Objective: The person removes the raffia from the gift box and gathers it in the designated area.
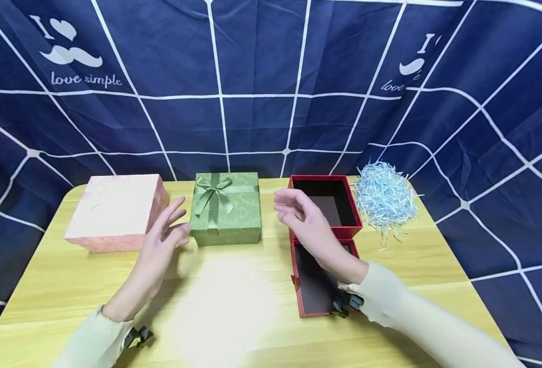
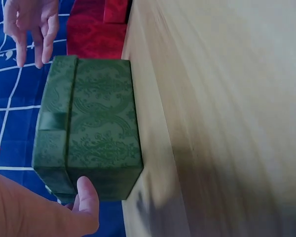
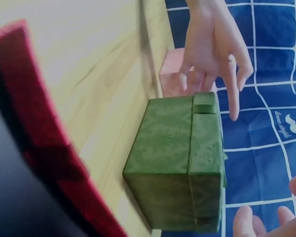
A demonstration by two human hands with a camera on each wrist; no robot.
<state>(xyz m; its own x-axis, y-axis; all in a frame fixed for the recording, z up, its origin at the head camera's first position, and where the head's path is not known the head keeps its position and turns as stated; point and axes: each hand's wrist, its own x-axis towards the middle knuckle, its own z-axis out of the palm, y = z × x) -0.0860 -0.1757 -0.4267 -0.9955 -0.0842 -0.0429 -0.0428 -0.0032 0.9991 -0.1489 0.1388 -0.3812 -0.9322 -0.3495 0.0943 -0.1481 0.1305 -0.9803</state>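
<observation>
A green gift box point(image 1: 241, 217) with a ribbon bow on its lid stands at the back middle of the table. My left hand point(image 1: 162, 243) is at its left side, fingers extended and thumb close by the box's left corner in the head view. The left wrist view shows that thumb point(image 2: 88, 202) overlapping the box's near side. My right hand point(image 1: 308, 225) is off to the right of the green box, fingers loosely bent with nothing between them. It overlaps an uncovered red box point(image 1: 350, 232) with a dark inside and the red lid point(image 1: 317, 291) in front of it.
A pink box point(image 1: 114, 204) stands on the left of the wooden table point(image 1: 234, 332). Light blue shredded paper point(image 1: 386, 194) is heaped at the right, beside the red box. A dark blue curtain point(image 1: 252, 122) with white lines hangs behind and around the table.
</observation>
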